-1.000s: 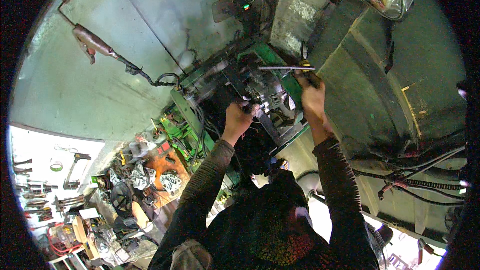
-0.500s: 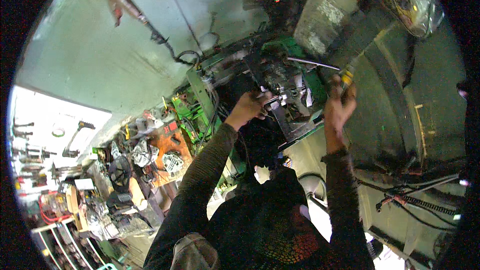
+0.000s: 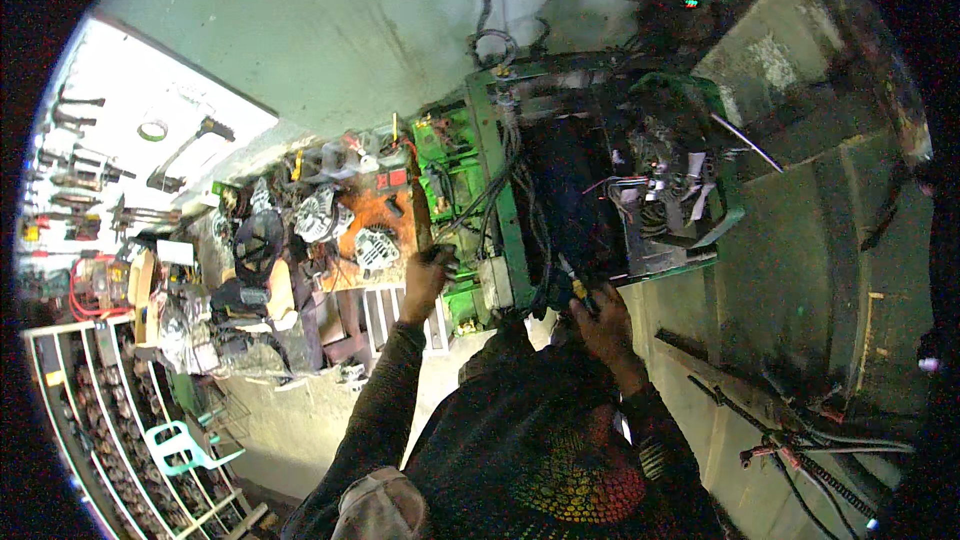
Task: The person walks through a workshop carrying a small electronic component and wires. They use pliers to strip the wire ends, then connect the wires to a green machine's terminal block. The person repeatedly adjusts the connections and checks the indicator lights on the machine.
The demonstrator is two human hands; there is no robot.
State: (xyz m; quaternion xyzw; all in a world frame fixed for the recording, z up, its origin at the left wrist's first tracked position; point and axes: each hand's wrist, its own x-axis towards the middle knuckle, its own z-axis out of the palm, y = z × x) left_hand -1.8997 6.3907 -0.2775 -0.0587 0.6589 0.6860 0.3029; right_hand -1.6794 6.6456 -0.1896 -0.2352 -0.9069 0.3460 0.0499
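My right hand (image 3: 605,328) is closed around a yellow-handled screwdriver (image 3: 579,289), held low at the front edge of a dark machine with a green frame (image 3: 497,160). The screwdriver's shaft points up and away toward the dark opening. Wires and metal parts (image 3: 665,195) show in the machine's right half. Out to the left, my left hand (image 3: 428,282) has its fingers curled beside the bright green metal assembly (image 3: 462,300) and the orange-brown board (image 3: 397,210). Whatever those fingers hold is too small and dark to make out.
Silver slotted housings (image 3: 377,251) lie on the cluttered bench at the left. Tools hang on a white wall panel (image 3: 130,100). A metal rack (image 3: 75,380) and pale green chair (image 3: 185,447) stand lower left. Cables (image 3: 800,450) hang at the right. A thin rod (image 3: 747,143) sticks out of the machine.
The view has swung left. Both hands have left the machine's inner parts: my left reaches the bench side, and my right has drawn down and in with the screwdriver.
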